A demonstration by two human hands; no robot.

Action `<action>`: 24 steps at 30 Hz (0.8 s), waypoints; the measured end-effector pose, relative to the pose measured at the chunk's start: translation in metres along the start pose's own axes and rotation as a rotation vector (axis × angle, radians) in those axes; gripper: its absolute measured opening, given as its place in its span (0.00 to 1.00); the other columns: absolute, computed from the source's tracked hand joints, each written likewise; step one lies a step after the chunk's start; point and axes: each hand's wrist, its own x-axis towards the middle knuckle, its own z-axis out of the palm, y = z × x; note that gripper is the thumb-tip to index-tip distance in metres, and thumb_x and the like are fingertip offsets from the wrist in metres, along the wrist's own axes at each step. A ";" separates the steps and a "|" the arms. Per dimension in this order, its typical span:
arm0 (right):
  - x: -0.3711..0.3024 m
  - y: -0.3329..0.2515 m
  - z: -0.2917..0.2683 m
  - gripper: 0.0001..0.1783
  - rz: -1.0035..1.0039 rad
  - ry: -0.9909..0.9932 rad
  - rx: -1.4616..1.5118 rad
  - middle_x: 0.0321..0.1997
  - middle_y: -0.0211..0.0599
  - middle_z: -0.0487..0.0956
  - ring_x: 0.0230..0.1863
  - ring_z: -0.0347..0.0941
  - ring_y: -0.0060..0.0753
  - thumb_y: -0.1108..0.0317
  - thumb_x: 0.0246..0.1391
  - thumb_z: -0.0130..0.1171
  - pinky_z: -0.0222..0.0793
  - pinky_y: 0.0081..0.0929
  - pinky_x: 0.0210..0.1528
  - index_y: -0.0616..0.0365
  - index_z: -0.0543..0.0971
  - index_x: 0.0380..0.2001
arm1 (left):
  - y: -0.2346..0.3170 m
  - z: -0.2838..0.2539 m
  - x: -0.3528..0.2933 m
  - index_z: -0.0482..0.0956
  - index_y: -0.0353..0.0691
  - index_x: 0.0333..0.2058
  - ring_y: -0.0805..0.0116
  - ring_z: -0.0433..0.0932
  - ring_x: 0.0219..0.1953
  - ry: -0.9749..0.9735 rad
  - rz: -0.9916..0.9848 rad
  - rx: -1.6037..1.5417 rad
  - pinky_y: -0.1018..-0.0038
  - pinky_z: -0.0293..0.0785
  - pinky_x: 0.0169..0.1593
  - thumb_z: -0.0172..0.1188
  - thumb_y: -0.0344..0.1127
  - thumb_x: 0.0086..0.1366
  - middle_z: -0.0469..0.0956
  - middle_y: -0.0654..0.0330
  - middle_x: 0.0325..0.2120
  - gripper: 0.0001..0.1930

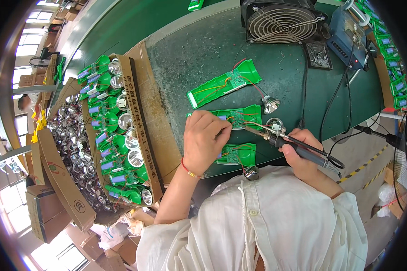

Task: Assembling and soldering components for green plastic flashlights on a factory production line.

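With the right hand [304,168] wrapped around the soldering iron [313,158] and the left hand [204,139] pinched, contents unclear, a slip could burn fingers [220,127] or circuit board [236,119].

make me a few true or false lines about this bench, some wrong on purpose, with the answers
1. The right hand holds a soldering iron. True.

2. The left hand is gripping the fan. False: it is at the middle green housing, and the fan stands untouched at the far side of the bench.

3. The fan stands to the left of the blue box. True.

4. The red bracelet is on the right wrist. False: it is on the left wrist.

5. The lamp by the farthest green housing lies outside that housing. True.
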 end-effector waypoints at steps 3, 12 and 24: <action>0.001 -0.002 0.000 0.11 -0.003 -0.005 -0.018 0.27 0.38 0.73 0.26 0.72 0.25 0.69 0.48 0.59 0.69 0.20 0.28 0.64 0.70 0.29 | -0.001 -0.001 -0.001 0.78 0.40 0.22 0.63 0.71 0.30 -0.012 0.013 -0.003 0.70 0.67 0.36 0.64 0.26 0.42 0.74 0.63 0.22 0.05; 0.001 -0.005 0.001 0.11 0.065 -0.027 -0.052 0.27 0.37 0.73 0.26 0.72 0.23 0.68 0.48 0.59 0.68 0.20 0.28 0.63 0.70 0.27 | 0.002 -0.001 -0.002 0.78 0.40 0.22 0.63 0.71 0.31 -0.015 0.008 0.015 0.70 0.67 0.36 0.64 0.26 0.42 0.74 0.63 0.22 0.05; -0.001 -0.008 -0.004 0.10 0.001 0.058 0.009 0.28 0.37 0.72 0.27 0.71 0.24 0.69 0.49 0.57 0.68 0.19 0.30 0.63 0.69 0.29 | 0.003 -0.001 0.001 0.78 0.40 0.22 0.63 0.71 0.30 -0.018 0.009 0.016 0.70 0.67 0.36 0.64 0.26 0.41 0.74 0.62 0.21 0.05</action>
